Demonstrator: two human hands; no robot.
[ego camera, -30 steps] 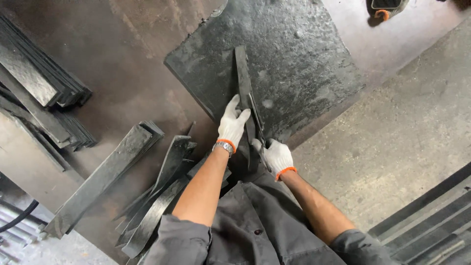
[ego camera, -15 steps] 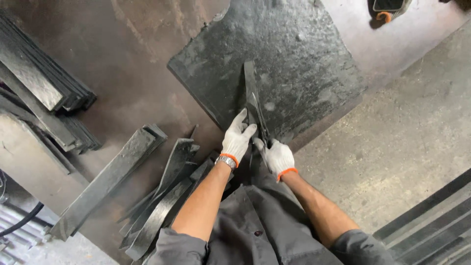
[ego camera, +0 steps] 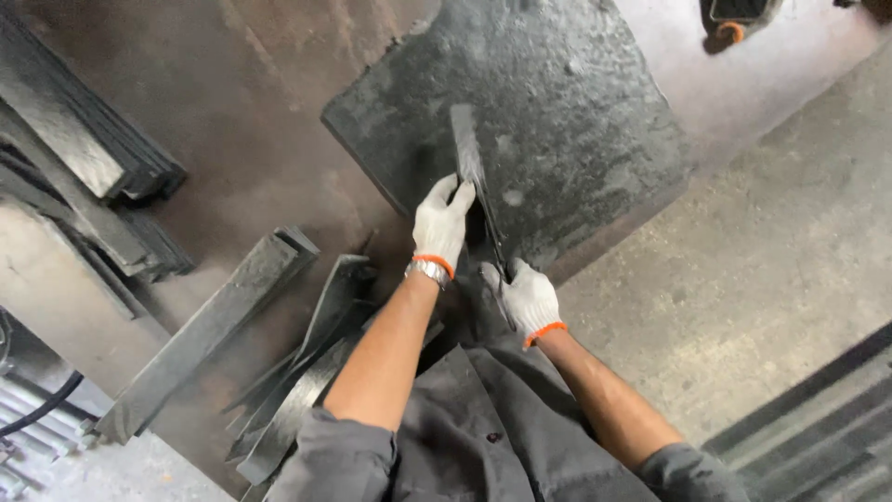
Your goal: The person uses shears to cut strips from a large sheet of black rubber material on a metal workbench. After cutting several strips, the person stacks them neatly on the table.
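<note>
At the far left of the floor (ego camera: 790, 242) a stack of flat dark strips (ego camera: 79, 149) lies slanted, its ends pointing toward the upper left corner. Just right of it, near the lower left, a long dark metal bar (ego camera: 209, 330) rests diagonally on the stained floor, and beside that a loose heap of narrower strips (ego camera: 311, 372) fans out toward the person's left sleeve. The left hand (ego camera: 442, 226), in a white glove with an orange cuff and a wristwatch (ego camera: 427, 271) at the wrist, is pressed palm-down with its fingers curled on the near end of a narrow dark strip (ego camera: 467, 153). That strip lies on a large dark slab (ego camera: 576, 121) of rough sheet, running from the slab's near edge toward its middle. The slab itself sits on the floor in the upper centre, one corner pointing left. Just right of the left hand, the right hand (ego camera: 528, 299), gloved the same way, is clenched around a thin dark tool (ego camera: 495, 244) whose length lies along the strip's right edge; what kind of tool it is cannot be told. At the top right edge a dark object with an orange part (ego camera: 734, 23) is partly cut off.
</note>
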